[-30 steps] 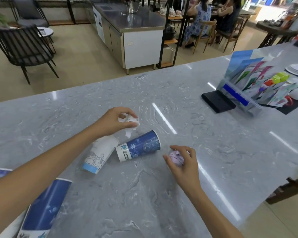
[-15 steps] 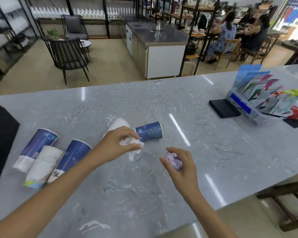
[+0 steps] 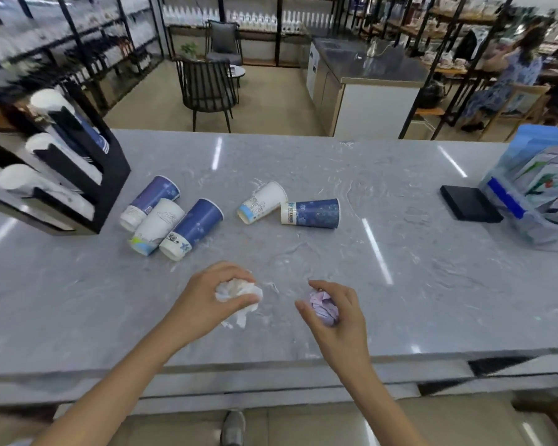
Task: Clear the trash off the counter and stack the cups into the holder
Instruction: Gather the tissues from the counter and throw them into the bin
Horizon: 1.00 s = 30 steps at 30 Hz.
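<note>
The left hand is closed around a crumpled white tissue, which is pinched between thumb and curled fingers; a loose tail of the tissue hangs below the hand, just above the grey marbled worktop. The right hand is closed on a crumpled lilac paper ball, which is gripped between the thumb and the bent fingers. The two hands are held side by side, apart from each other, over the near part of the worktop. Whether either hand rests on the surface cannot be told.

Five paper cups are seen lying on their sides further back. Three are grouped at the left: a blue cup, a white cup and a second blue cup, pressed together side by side. Two lie near the middle: a white printed cup and a dark blue cup, their bases touching or nearly so.

The black cup holder is placed at the far left of the worktop, with stacked cups lying in its slanted slots. A black pad and a clear leaflet stand are observed at the right.
</note>
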Each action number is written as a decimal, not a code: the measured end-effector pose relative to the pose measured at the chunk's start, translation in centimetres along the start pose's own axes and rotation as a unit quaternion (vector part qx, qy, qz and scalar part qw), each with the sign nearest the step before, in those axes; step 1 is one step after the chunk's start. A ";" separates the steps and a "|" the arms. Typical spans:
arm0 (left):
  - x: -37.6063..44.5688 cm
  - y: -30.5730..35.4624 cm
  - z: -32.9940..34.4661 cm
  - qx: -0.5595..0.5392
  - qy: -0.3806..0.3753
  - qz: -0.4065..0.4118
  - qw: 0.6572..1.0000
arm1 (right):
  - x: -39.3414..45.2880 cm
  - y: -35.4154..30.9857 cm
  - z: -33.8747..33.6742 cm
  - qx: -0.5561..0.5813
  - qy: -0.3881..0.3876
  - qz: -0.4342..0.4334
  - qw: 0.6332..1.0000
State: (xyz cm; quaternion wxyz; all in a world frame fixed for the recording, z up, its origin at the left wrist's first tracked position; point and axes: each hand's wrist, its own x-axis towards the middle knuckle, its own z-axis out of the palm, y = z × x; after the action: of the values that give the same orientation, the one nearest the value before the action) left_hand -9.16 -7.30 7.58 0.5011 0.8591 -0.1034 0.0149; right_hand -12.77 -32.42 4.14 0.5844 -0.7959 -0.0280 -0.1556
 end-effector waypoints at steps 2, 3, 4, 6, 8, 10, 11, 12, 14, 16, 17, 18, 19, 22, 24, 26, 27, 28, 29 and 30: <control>-2.9 -0.6 -0.1 -0.002 0.014 -0.022 1.000 | -1.5 -0.2 0.7 0.000 -0.028 -0.008 1.000; -4.3 -0.9 -0.2 0.000 0.019 -0.034 0.999 | -2.2 -0.3 1.1 0.000 -0.043 -0.008 0.999; -5.7 -1.2 -0.4 -0.001 0.023 -0.048 0.999 | -2.8 -0.5 1.6 0.003 -0.057 -0.007 0.998; -8.3 -1.9 -0.8 -0.015 0.033 -0.073 0.997 | -4.0 -0.9 2.7 0.012 -0.084 -0.008 0.996; -10.7 -2.7 -1.4 -0.025 0.050 -0.085 0.995 | -5.1 -1.3 4.0 0.017 -0.115 -0.009 0.993; -12.9 -3.4 -2.2 -0.030 0.069 -0.104 0.992 | -6.2 -1.7 5.4 0.019 -0.143 -0.008 0.989; -14.0 -3.8 -2.5 -0.034 0.078 -0.115 0.990 | -6.7 -1.9 6.1 0.022 -0.156 -0.011 0.987; -15.1 -4.3 -2.9 -0.035 0.089 -0.126 0.987 | -7.2 -2.1 6.9 0.025 -0.171 -0.014 0.985; -17.3 -5.4 -3.6 -0.032 0.115 -0.144 0.982 | -8.2 -2.5 8.6 0.031 -0.198 -0.023 0.979; -19.5 -6.6 -4.4 -0.035 0.138 -0.170 0.975 | -9.3 -2.9 10.6 0.044 -0.221 -0.025 0.974; -20.5 -7.1 -4.8 -0.038 0.147 -0.181 0.972 | -9.8 -3.1 11.7 0.050 -0.231 -0.027 0.971; -21.6 -7.7 -5.3 -0.041 0.157 -0.188 0.969 | -10.3 -3.4 12.8 0.056 -0.241 -0.030 0.968; -22.6 -8.3 -5.8 -0.043 0.169 -0.195 0.965 | -10.8 -3.7 13.9 0.061 -0.252 -0.031 0.965; -25.7 -9.8 -7.5 -0.051 0.207 -0.216 0.953 | -12.3 -5.3 17.8 0.059 -0.289 -0.036 0.955; -27.8 -10.9 -9.0 -0.046 0.229 -0.233 0.944 | -13.3 -6.2 20.4 0.055 -0.314 -0.033 0.947; -29.9 -12.0 -10.6 -0.045 0.247 -0.243 0.937 | -14.6 -6.8 23.0 0.061 -0.338 -0.035 0.939; -31.1 -12.6 -11.5 -0.047 0.256 -0.248 0.933 | -15.2 -7.1 24.4 0.061 -0.349 -0.040 0.934; -32.3 -13.2 -12.3 -0.051 0.265 -0.254 0.929 | -15.9 -7.4 25.8 0.061 -0.359 -0.046 0.930; -33.4 -13.8 -13.2 -0.055 0.275 -0.262 0.923 | -16.7 -7.8 27.2 0.060 -0.369 -0.054 0.926; -34.6 -14.4 -14.0 -0.059 0.284 -0.270 0.918 | -17.5 -8.2 28.6 0.056 -0.378 -0.061 0.922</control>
State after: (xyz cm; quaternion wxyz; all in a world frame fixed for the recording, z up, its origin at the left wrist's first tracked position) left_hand -39.16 17.29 -2.26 0.5439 0.7829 0.2787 0.1161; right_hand -25.08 -0.55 -0.90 0.5635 -0.7581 -0.3042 0.1237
